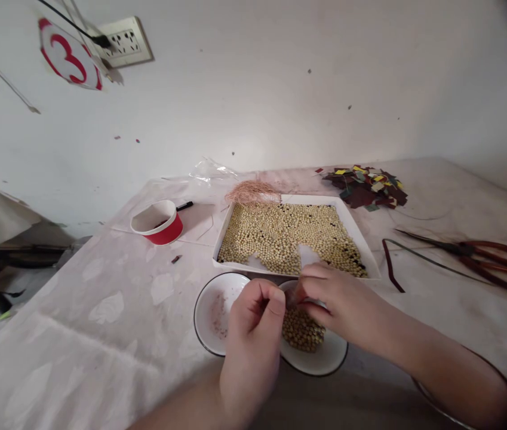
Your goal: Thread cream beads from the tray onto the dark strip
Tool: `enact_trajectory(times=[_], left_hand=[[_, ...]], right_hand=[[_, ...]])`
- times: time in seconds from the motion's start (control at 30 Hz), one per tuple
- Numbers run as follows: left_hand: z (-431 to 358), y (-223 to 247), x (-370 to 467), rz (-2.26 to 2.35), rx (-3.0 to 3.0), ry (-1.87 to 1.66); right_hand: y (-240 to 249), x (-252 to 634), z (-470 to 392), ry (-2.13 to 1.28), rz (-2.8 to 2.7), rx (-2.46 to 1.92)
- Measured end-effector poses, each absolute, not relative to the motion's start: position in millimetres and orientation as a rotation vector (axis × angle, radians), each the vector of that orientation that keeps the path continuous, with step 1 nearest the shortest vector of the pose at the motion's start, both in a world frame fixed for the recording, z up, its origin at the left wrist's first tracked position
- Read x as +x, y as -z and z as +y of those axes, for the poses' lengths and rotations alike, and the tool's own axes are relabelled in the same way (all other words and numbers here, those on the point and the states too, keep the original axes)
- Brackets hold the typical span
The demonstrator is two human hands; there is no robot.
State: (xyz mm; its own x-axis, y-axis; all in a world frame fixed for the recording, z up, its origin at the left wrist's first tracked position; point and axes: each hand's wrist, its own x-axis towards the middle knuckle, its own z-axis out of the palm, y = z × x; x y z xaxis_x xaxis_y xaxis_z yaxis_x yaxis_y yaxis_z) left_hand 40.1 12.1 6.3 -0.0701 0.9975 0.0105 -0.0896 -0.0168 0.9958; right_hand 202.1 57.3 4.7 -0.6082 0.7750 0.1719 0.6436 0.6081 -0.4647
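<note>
My left hand (253,340) is closed in a pinch, thumb against forefinger, over the gap between two bowls. What it pinches is hidden or too small to make out. Close by on the right, my right hand (331,295) also has its fingers pinched, above the right bowl's far side; its fingertips are slightly blurred. The right white bowl (332,357) holds a heap of round yellow-brown beads or beans (303,331). Pinkish crumbs lie in the left white bowl (206,316). Behind both stands a white tray (372,266) filled with pale round beads or beans (275,233), some dark.
A red and white paper tub (168,232) and a black pen (184,206) are at the left. Copper-coloured strands (253,191) lie behind the tray. To the right are a pile of coloured scraps (365,188), a dark strip (392,269) and red-handled scissors or shears (495,257).
</note>
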Motion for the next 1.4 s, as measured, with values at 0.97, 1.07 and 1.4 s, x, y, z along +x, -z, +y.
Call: enact_trajectory(times=[0.97, 1.07, 1.4], left_hand=[[11.9, 0.4, 39.3, 1.173, 1.216, -1.203], [11.6, -0.5, 39.2, 1.173, 1.224, -1.204], [9.1, 0.1, 40.8, 1.18, 1.243, -1.195]], right_hand=[[25.0, 262.5, 109.0, -0.431, -2.411, -1.433], [22.5, 261.0, 108.5, -0.441, -2.409, -1.444], [16.8, 260.1, 105.8, -0.447, -2.418, -1.453]])
